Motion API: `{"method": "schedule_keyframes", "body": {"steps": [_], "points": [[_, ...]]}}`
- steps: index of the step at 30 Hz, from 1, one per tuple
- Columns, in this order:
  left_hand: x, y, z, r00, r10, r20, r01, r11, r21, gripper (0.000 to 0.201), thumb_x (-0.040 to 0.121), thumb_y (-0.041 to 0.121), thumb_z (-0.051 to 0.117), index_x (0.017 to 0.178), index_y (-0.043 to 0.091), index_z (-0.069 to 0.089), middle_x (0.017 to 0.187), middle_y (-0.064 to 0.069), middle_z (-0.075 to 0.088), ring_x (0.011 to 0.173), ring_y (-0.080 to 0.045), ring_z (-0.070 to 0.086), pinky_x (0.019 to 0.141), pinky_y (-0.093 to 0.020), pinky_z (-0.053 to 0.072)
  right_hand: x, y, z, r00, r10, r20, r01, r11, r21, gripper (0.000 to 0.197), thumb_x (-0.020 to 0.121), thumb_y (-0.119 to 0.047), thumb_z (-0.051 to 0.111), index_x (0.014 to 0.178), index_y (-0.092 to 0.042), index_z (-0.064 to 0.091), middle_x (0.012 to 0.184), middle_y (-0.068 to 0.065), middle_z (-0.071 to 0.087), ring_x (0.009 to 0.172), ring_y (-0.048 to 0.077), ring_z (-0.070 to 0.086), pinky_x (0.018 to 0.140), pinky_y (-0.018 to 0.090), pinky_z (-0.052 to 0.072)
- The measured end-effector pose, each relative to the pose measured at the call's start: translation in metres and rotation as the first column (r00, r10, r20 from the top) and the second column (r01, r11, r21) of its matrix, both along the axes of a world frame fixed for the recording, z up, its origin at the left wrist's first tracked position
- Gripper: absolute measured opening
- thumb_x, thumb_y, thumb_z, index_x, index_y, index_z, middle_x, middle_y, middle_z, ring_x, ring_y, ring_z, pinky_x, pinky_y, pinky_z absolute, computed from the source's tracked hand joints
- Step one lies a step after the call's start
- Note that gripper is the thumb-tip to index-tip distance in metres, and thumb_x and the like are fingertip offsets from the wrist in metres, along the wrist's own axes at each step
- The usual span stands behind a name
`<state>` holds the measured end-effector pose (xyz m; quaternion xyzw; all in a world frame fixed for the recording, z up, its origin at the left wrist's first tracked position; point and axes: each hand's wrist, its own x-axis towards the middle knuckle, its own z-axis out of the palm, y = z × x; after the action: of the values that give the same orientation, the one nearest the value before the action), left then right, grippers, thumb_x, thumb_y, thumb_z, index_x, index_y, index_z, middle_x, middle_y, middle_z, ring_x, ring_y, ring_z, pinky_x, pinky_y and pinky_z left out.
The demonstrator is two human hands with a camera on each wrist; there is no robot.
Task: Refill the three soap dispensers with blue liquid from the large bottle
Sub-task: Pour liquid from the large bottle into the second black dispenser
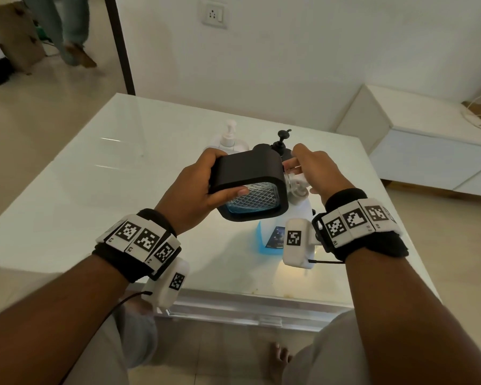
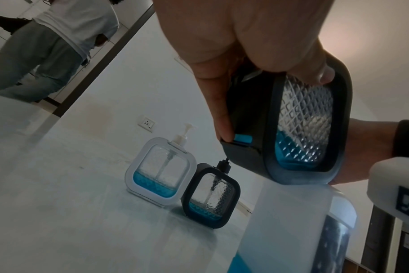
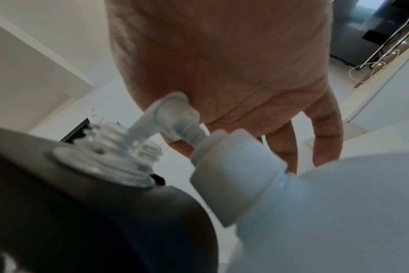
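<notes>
At the centre of the head view the left hand (image 1: pixel 197 190) is wrapped round a black-framed dispenser (image 1: pixel 250 184), tipped on its side in the air so that its bare threaded neck (image 3: pixel 119 147) meets the white pump spout (image 3: pixel 152 118) of the large bottle (image 1: pixel 278 234), which stands on the white table (image 1: pixel 122 162) just below, in the lower middle of the frame. The right hand (image 1: pixel 314 168) lies over the pump head with its fingers loose and fairly straight, the palm against the top of the pump; whether it is pressing at this instant I cannot tell. The held dispenser shows blue only in its lowest corner (roughly a quarter, by the left wrist view), so its refill looks barely begun. Behind it, toward the upper middle of the head view, the white-framed dispenser (image 2: pixel 161 170) and the second black dispenser (image 2: pixel 210 197) stand touching side by side with their pumps on, each with a shallow band of blue at the bottom. I judge that none of the three is filled yet: this one needs many more strokes and its pump screwed back, and the other two appear untouched. The large bottle itself shows blue only low down.
</notes>
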<state>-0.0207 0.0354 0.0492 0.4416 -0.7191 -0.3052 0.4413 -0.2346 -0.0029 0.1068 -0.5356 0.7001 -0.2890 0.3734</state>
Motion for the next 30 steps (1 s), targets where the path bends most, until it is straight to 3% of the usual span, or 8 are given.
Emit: {"method": "schedule_keyframes", "body": {"steps": [6, 12, 17, 19, 24, 28, 30], "points": [[-0.0002, 0.0002, -0.0006, 1.0, 0.008, -0.003, -0.008, 1.0, -0.001, 0.05, 0.076, 0.046, 0.066, 0.114, 0.024, 0.041, 0.099, 0.019, 0.056, 0.092, 0.012, 0.056, 0.069, -0.012, 0.052, 0.0005, -0.0012, -0.0039, 1.0, 0.0, -0.012, 0.0, 1.0, -0.003, 0.041, 0.097, -0.032, 0.035, 0.097, -0.011, 0.07, 0.102, 0.005, 0.068, 0.079, 0.015, 0.054, 0.065, 0.027, 0.035], [0.0014, 0.0005, -0.0014, 1.0, 0.013, 0.011, -0.013, 1.0, 0.001, 0.052, 0.076, 0.05, 0.066, 0.114, 0.025, 0.04, 0.101, 0.02, 0.055, 0.094, 0.008, 0.056, 0.07, -0.016, 0.054, 0.005, -0.0042, -0.0082, 0.999, 0.014, -0.032, -0.014, 1.0, 0.003, 0.036, 0.099, -0.024, 0.032, 0.098, -0.01, 0.065, 0.087, -0.003, 0.06, 0.073, 0.011, 0.051, 0.07, 0.026, 0.037], [0.0, 0.0016, -0.0003, 1.0, 0.007, 0.016, -0.007, 1.0, 0.009, 0.05, 0.079, 0.05, 0.067, 0.113, 0.025, 0.04, 0.101, 0.018, 0.055, 0.097, 0.003, 0.056, 0.072, -0.023, 0.056, 0.0029, -0.0028, -0.0078, 0.999, 0.005, -0.037, -0.004, 1.0, 0.02, 0.039, 0.099, -0.019, 0.032, 0.108, -0.004, 0.066, 0.082, -0.006, 0.059, 0.07, 0.009, 0.048, 0.061, 0.024, 0.034], [-0.0001, 0.0024, -0.0004, 1.0, 0.007, 0.016, -0.007, 1.0, 0.006, 0.05, 0.078, 0.049, 0.066, 0.113, 0.025, 0.04, 0.1, 0.018, 0.055, 0.096, 0.002, 0.056, 0.071, -0.023, 0.056, 0.0023, -0.001, -0.0091, 1.0, -0.003, -0.031, 0.004, 1.0, 0.015, 0.039, 0.098, -0.023, 0.033, 0.105, -0.005, 0.067, 0.08, -0.007, 0.06, 0.069, 0.01, 0.048, 0.06, 0.025, 0.033], [-0.0006, 0.0015, 0.0007, 1.0, 0.008, 0.016, -0.008, 1.0, 0.012, 0.05, 0.076, 0.049, 0.065, 0.113, 0.025, 0.041, 0.102, 0.018, 0.056, 0.095, 0.003, 0.056, 0.071, -0.025, 0.057, 0.0005, -0.0013, -0.005, 0.999, -0.009, 0.038, 0.009, 1.0, 0.003, 0.037, 0.096, -0.032, 0.037, 0.084, -0.016, 0.068, 0.097, 0.005, 0.068, 0.084, 0.021, 0.057, 0.075, 0.03, 0.041], [-0.0003, 0.0012, 0.0006, 1.0, 0.006, 0.009, -0.006, 1.0, 0.021, 0.057, 0.073, 0.06, 0.063, 0.113, 0.027, 0.04, 0.101, 0.018, 0.056, 0.096, 0.002, 0.058, 0.071, -0.024, 0.057, -0.0003, -0.001, -0.002, 0.999, 0.0, 0.035, 0.0, 1.0, 0.01, 0.037, 0.097, -0.031, 0.037, 0.091, -0.014, 0.068, 0.097, 0.003, 0.067, 0.088, 0.021, 0.057, 0.079, 0.031, 0.04], [0.0, 0.0006, 0.0, 1.0, 0.005, 0.007, -0.005, 1.0, 0.021, 0.055, 0.074, 0.055, 0.066, 0.114, 0.026, 0.04, 0.101, 0.018, 0.056, 0.096, 0.003, 0.058, 0.071, -0.024, 0.057, 0.001, -0.0003, -0.0029, 1.0, 0.006, 0.028, -0.007, 1.0, 0.016, 0.037, 0.097, -0.032, 0.037, 0.089, -0.014, 0.068, 0.102, 0.006, 0.068, 0.091, 0.023, 0.058, 0.08, 0.032, 0.04]]}}
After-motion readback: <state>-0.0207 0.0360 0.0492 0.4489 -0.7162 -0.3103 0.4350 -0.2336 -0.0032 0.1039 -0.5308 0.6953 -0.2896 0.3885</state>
